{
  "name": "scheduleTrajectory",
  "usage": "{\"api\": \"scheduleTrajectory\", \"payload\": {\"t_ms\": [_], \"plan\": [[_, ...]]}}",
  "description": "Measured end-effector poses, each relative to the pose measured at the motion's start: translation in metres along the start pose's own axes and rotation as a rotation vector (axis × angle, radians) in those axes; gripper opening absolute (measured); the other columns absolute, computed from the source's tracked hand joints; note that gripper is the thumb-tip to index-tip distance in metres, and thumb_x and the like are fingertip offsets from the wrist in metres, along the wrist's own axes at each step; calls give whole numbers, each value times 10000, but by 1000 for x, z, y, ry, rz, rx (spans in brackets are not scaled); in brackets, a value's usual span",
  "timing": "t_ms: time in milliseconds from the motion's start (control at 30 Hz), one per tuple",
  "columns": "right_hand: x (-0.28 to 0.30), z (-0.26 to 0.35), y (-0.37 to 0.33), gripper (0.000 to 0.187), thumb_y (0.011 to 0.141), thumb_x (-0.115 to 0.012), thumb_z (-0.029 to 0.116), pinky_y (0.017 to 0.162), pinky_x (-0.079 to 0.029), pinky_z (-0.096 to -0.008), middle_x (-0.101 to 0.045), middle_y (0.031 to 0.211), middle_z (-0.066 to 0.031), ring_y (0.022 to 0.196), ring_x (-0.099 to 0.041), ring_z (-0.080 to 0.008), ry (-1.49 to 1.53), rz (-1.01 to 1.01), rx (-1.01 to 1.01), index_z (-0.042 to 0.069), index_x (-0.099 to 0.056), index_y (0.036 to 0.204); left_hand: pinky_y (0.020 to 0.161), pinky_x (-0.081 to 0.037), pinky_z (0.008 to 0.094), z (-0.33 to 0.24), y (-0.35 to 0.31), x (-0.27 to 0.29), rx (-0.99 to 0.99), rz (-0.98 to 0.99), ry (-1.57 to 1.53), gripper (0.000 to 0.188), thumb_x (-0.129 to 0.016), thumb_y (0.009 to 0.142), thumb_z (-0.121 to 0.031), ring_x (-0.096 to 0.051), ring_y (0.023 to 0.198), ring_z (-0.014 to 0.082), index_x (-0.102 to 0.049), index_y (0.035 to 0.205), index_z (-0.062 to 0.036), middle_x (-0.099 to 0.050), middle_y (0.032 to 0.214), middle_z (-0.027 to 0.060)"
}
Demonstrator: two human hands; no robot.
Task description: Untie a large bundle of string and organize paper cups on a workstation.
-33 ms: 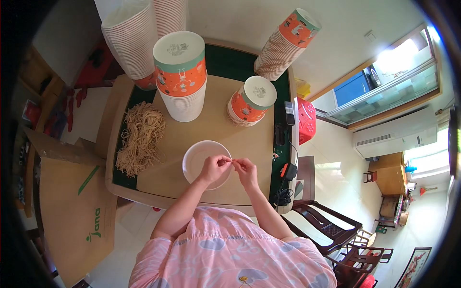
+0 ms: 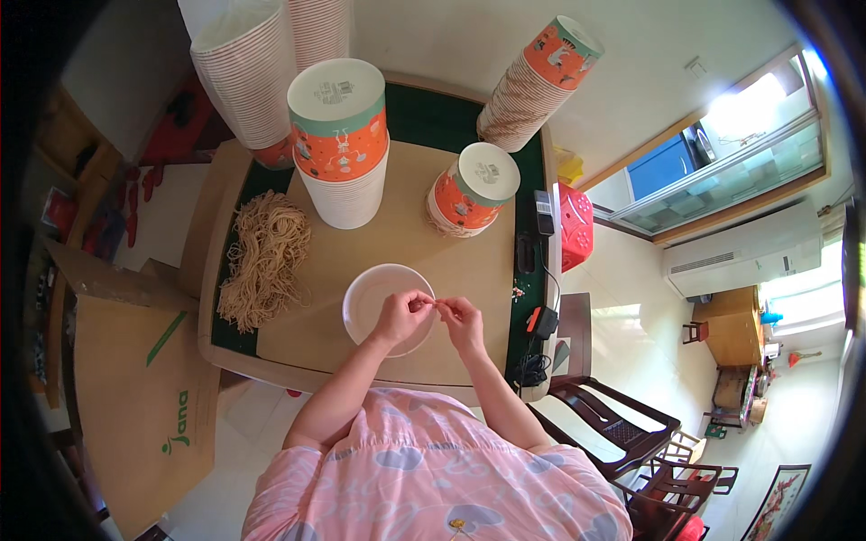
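My left hand [image 2: 406,316] is closed in a pinch over the right part of a white paper tub [image 2: 358,311], whose open mouth faces up. Just beside it, at the tub's right rim, my right hand [image 2: 463,323] pinches too, its fingertips meeting those of the left. Whatever lies between the fingertips is too small to make out. A tangled heap of beige string [image 2: 263,261] lies on the table left of the tub. Beyond the tub stand a tall stack of upturned orange and green paper tubs [image 2: 340,149] and a shorter upturned stack [image 2: 472,194].
More stacked tubs rise at the back left [image 2: 242,77] and back right [image 2: 532,95]. Along the table's right edge are a small dark device [image 2: 543,213], cables and an orange and black plug [image 2: 541,322]. A cardboard box [image 2: 135,397] stands at left, a dark wooden chair [image 2: 613,424] at right.
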State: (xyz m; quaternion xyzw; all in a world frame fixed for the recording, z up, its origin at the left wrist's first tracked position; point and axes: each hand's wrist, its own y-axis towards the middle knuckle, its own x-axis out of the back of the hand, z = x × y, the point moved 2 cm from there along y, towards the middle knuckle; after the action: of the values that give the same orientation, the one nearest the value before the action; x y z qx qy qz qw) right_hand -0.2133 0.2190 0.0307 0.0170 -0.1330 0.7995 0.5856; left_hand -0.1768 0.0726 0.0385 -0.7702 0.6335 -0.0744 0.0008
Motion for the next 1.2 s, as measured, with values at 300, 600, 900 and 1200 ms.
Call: {"api": "scheduleTrajectory", "payload": {"t_ms": [300, 600, 900, 1200], "plan": [[-4, 2, 0, 145, 868, -585, 132, 571, -407, -197, -576, 707, 5, 622, -503, -62, 39, 26, -114, -1, -626, 908, 542, -472, 285, -9, -4, -4, -140, -198, 283, 29, -645, 740, -46, -586, 595, 168, -618, 747, -40, -601, 700, 75], [-3, 6, 0, 150, 854, -605, 134, 565, -394, -197, -581, 703, 5, 610, -492, -64, 128, 17, -229, 0, -642, 910, 590, -493, 327, -10, -9, -3, -129, -145, 327, 51, -656, 741, -98, -617, 667, 223, -629, 762, -60, -594, 773, 81], [-6, 8, -4, 165, 832, -626, 126, 569, -422, -201, -618, 750, -3, 640, -524, -67, 12, 0, -147, -3, -647, 932, 561, -470, 267, 4, -8, -5, -86, -204, 195, 60, -660, 748, -68, -599, 611, 141, -640, 751, -12, -629, 698, 81], [-12, 47, -9, 128, 770, -612, 48, 592, -467, -290, -562, 761, -72, 656, -572, -189, -487, 32, 253, 63, -629, 896, 553, -468, 242, 25, -8, 10, 73, -172, 9, 68, -640, 758, -81, -592, 587, 93, -635, 744, -15, -635, 648, 50]]}}
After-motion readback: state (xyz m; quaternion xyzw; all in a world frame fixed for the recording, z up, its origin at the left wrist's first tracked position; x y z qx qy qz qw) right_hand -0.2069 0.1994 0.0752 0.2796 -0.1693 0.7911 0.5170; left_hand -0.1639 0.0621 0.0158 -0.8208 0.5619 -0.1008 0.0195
